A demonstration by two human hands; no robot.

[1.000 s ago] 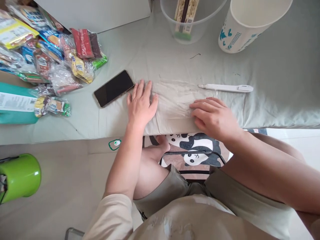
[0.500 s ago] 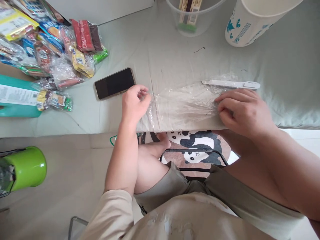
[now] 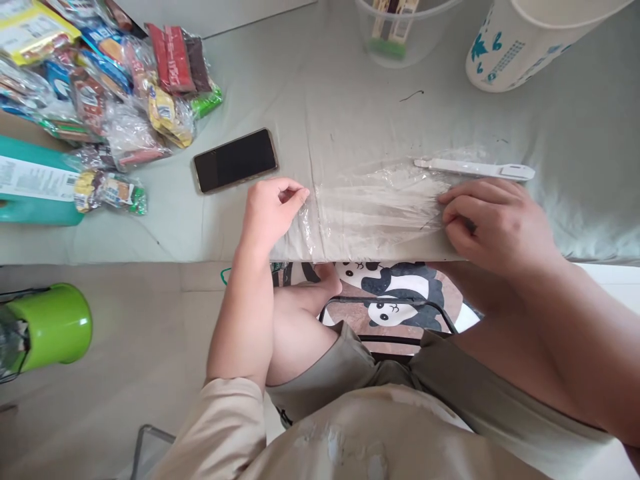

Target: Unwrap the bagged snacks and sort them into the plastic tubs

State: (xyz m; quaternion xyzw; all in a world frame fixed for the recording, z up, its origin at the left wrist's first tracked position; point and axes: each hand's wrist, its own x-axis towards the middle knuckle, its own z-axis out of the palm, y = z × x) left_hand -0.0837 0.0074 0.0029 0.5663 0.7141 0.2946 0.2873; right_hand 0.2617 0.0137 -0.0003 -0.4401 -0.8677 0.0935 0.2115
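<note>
Your left hand [image 3: 273, 213] and right hand [image 3: 493, 223], well apart, each pinch one end of the clear plastic sheet [image 3: 375, 210] lying left-right along the desk [image 3: 350, 113] edge.

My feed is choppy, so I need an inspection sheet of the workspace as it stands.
Surface: tabletop covered by creased pale green cloth.
Job's things: clear plastic sheet flat at the near edge, between both hands.
Clutter: phone, snack packets, teal box, white stick, clear tub, white cup.
Hands: left hand pinches the sheet's left end; right hand grips its right end.
Cables: nothing seen.
Surroundings: green bin on the floor, panda-print seat below.
</note>
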